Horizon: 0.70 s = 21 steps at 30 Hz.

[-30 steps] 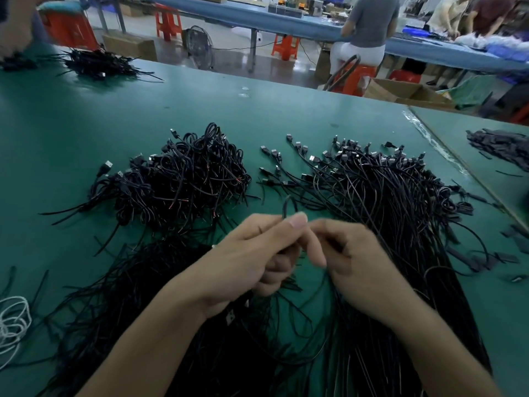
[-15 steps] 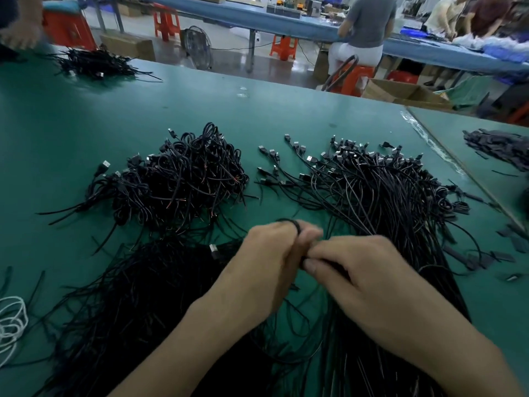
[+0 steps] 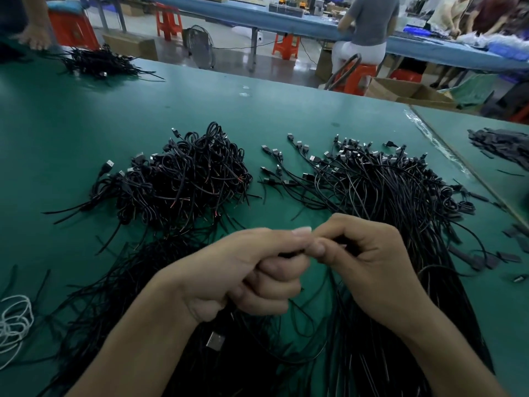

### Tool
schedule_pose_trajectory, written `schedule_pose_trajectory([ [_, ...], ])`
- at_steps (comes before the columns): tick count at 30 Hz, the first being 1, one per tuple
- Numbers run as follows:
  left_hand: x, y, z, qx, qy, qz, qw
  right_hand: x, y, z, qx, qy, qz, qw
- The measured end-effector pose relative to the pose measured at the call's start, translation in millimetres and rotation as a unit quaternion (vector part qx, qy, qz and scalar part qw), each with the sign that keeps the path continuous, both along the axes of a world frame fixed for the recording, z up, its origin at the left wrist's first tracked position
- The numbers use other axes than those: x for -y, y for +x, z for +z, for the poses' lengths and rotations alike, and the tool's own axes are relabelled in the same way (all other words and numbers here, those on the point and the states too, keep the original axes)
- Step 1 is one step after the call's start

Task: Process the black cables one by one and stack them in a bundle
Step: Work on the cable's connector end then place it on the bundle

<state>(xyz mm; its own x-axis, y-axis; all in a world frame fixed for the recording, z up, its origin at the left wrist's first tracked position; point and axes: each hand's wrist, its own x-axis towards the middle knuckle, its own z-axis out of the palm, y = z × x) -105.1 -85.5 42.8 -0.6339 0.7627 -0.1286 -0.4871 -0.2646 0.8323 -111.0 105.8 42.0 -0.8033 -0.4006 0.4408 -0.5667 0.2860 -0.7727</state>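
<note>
Pinching one black cable [image 3: 287, 254] between them, the left hand [image 3: 252, 270] and right hand [image 3: 369, 267], both curled, meet at the fingertips [image 3: 302, 230] above the bench [image 3: 171, 104], in front of a tangled cable heap [image 3: 183, 179].

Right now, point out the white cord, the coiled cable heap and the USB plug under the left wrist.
white cord [image 3: 13, 325]: head view, its loops.
coiled cable heap [image 3: 183, 179]: head view, heap centre.
USB plug [image 3: 215, 340]: head view, metal shell.
</note>
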Motion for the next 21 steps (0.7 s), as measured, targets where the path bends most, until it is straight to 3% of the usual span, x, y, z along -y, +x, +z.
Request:
schedule_pose_trajectory([
  [3, 0.7, -1.1, 4.3, 0.029, 0.094, 0.035, 0.995, 3.7, 1.8, -7.4, 0.035, 0.02, -0.054, 0.998],
  [6, -4.3, -4.9, 3.2, 0.069, 0.234, 0.131, 0.961, 0.1, 5.9, -15.1, 0.084, 0.156, -0.09, 0.98],
  [9, -13.2, -11.2, -3.7, 0.064, 0.251, 0.301, 0.918, -1.0, 16.4, -17.5, 0.139, 0.274, -0.054, 0.95],
  [12, -25.7, -15.7, -19.1, -0.066, 0.158, 0.401, 0.9, 3.5, 25.4, -10.1, 0.138, 0.291, -0.011, 0.947],
  [15, -31.6, -14.1, -35.8, -0.248, -0.039, 0.426, 0.869, 3.8, 21.4, 4.1, 0.072, 0.289, -0.031, 0.954],
  [19, -23.7, -11.4, -39.4, -0.39, -0.248, 0.35, 0.814, -3.3, 6.3, 18.7, -0.014, 0.254, -0.095, 0.963],
  [21, -19.5, -9.6, -35.8, -0.381, -0.29, 0.295, 0.827, -2.9, -1.3, 22.2, -0.041, 0.211, -0.089, 0.973],
])
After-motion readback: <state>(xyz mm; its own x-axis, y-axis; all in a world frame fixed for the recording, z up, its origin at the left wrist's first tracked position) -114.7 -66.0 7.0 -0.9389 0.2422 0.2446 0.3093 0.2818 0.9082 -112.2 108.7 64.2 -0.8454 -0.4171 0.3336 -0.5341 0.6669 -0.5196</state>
